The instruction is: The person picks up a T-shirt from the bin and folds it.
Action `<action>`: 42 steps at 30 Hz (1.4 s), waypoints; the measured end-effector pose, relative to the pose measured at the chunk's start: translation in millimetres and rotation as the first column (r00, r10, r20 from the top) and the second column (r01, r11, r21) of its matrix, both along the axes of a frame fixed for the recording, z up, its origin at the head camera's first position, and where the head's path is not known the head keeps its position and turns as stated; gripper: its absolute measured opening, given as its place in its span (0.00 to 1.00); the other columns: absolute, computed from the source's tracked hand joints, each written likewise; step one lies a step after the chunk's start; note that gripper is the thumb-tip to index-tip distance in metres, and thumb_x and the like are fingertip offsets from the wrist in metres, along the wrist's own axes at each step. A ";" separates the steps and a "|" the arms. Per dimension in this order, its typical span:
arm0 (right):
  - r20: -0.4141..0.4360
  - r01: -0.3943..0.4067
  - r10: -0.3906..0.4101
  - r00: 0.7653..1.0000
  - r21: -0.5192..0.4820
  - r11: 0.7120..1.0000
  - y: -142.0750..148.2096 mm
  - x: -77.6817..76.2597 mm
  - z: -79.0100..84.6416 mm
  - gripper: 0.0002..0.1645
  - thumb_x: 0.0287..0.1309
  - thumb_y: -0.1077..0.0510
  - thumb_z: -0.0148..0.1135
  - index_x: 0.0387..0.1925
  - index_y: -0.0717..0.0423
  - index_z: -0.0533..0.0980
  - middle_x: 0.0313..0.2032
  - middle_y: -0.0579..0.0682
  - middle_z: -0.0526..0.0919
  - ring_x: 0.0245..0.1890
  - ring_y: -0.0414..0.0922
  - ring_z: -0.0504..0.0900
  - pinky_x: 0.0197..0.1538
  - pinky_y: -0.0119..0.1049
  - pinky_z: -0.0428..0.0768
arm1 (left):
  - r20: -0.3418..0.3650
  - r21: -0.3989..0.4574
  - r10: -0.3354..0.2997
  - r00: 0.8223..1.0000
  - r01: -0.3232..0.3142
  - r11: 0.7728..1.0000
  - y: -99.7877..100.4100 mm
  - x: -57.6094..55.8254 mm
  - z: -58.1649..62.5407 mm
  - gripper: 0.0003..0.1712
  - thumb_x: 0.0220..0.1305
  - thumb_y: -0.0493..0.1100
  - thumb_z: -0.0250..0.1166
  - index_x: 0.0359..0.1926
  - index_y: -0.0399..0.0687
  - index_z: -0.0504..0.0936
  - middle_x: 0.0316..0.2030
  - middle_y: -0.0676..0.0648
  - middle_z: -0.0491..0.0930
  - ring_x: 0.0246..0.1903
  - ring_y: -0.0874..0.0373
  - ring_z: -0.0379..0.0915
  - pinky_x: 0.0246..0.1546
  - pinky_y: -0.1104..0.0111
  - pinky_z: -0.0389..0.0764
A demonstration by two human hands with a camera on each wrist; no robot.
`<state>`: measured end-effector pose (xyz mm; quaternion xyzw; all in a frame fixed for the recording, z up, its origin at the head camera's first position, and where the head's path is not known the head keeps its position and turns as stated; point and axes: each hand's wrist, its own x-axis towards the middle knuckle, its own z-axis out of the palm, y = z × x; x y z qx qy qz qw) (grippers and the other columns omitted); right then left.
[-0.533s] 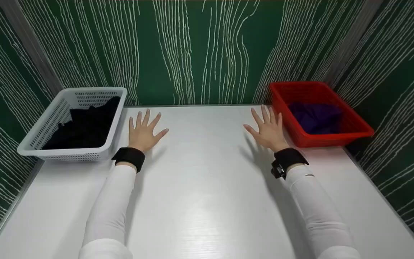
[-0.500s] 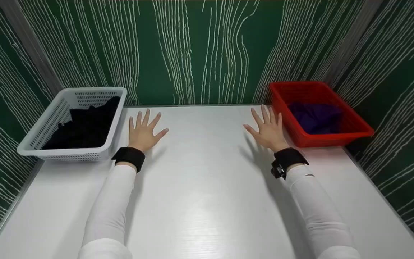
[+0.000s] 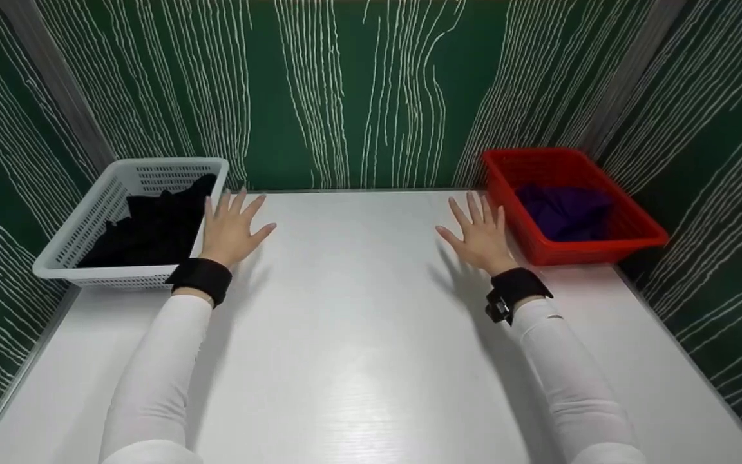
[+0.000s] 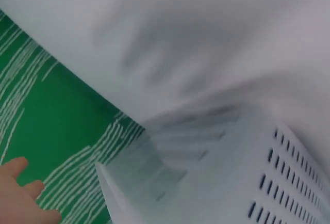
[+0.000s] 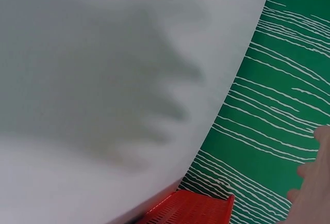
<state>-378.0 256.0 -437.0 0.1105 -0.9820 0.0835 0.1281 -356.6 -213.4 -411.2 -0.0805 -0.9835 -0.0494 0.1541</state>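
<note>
My left hand (image 3: 227, 233) is spread over the right edge of a white perforated basket (image 3: 55, 252), its fingers straight and holding nothing. Inside that basket lies a crumpled black cloth (image 3: 152, 227). In the left wrist view the basket's slotted wall (image 4: 216, 182) shows close by, with some fingertips (image 4: 20, 198) at the lower left. My right hand (image 3: 482, 240), also spread and holding nothing, hovers just left of a red basket (image 3: 596, 248). A bunched purple cloth (image 3: 564, 211) rests in the red basket. A corner of the red basket (image 5: 188, 208) appears in the right wrist view.
Both baskets stand on a white table (image 3: 358, 335) at its back left and back right. Green walls (image 3: 384, 96) with white streaky lines rise at the back and both sides. Black bands (image 3: 202, 278) circle both wrists.
My left hand and forearm have moved left, so the fingers now overlap the white basket's rim. My right hand stays nearly where it was, and both cloths lie as before.
</note>
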 end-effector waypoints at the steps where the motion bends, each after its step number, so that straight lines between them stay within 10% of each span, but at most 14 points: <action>1: 0.000 0.000 0.000 1.000 0.001 1.000 0.1 0.0 0.0 0.43 0.58 0.26 0.36 0.71 0.36 0.46 0.73 0.55 0.42 0.73 0.57 0.37 0.68 0.64 0.33 | 0.004 0.009 0.017 1.000 -0.017 1.000 -7.2 0.6 4.8 0.39 0.62 0.68 0.47 0.70 0.61 0.54 0.70 0.39 0.52 0.70 0.37 0.41 0.67 0.39 0.36; 8: 0.009 0.008 -0.008 1.000 0.003 1.000 -2.0 1.2 2.8 0.43 0.58 0.26 0.36 0.71 0.35 0.45 0.73 0.54 0.41 0.73 0.57 0.36 0.69 0.63 0.32 | 0.174 0.190 0.170 0.970 -0.202 0.961 -66.6 15.6 29.3 0.40 0.64 0.64 0.46 0.72 0.57 0.46 0.70 0.32 0.45 0.67 0.27 0.36 0.61 0.30 0.35; 15: 0.031 -0.009 0.009 0.999 -0.010 1.000 -7.7 3.1 4.3 0.43 0.58 0.26 0.35 0.71 0.36 0.45 0.73 0.53 0.40 0.73 0.57 0.34 0.69 0.62 0.28 | 0.438 0.262 0.248 0.864 -0.386 0.885 -101.9 30.8 21.1 0.45 0.65 0.59 0.48 0.72 0.51 0.35 0.68 0.25 0.31 0.63 0.17 0.27 0.54 0.24 0.38; 23: 0.030 -0.028 0.028 0.999 -0.010 1.000 -8.8 2.9 4.4 0.42 0.59 0.26 0.35 0.71 0.36 0.46 0.73 0.53 0.40 0.73 0.58 0.35 0.68 0.63 0.30 | 0.600 0.222 0.192 0.776 -0.393 0.892 -105.5 39.4 19.7 0.50 0.61 0.52 0.55 0.72 0.49 0.32 0.65 0.20 0.22 0.58 0.12 0.21 0.47 0.21 0.44; 36: 0.047 -0.020 0.021 0.999 -0.008 1.000 -6.0 4.3 0.9 0.43 0.58 0.25 0.33 0.70 0.35 0.47 0.73 0.52 0.41 0.73 0.56 0.34 0.68 0.62 0.27 | 0.684 0.108 0.154 0.713 -0.307 0.946 -97.8 21.2 8.8 0.33 0.64 0.31 0.43 0.69 0.40 0.46 0.63 0.17 0.29 0.56 0.10 0.26 0.52 0.25 0.49; 42: 0.042 -0.019 0.019 0.999 -0.001 1.000 -2.5 5.2 0.8 0.43 0.58 0.25 0.34 0.70 0.37 0.49 0.73 0.54 0.42 0.73 0.58 0.36 0.68 0.63 0.28 | 0.608 -0.007 0.176 0.774 -0.217 0.976 -97.7 21.6 6.9 0.27 0.62 0.32 0.48 0.63 0.34 0.59 0.59 0.17 0.52 0.56 0.20 0.54 0.53 0.35 0.65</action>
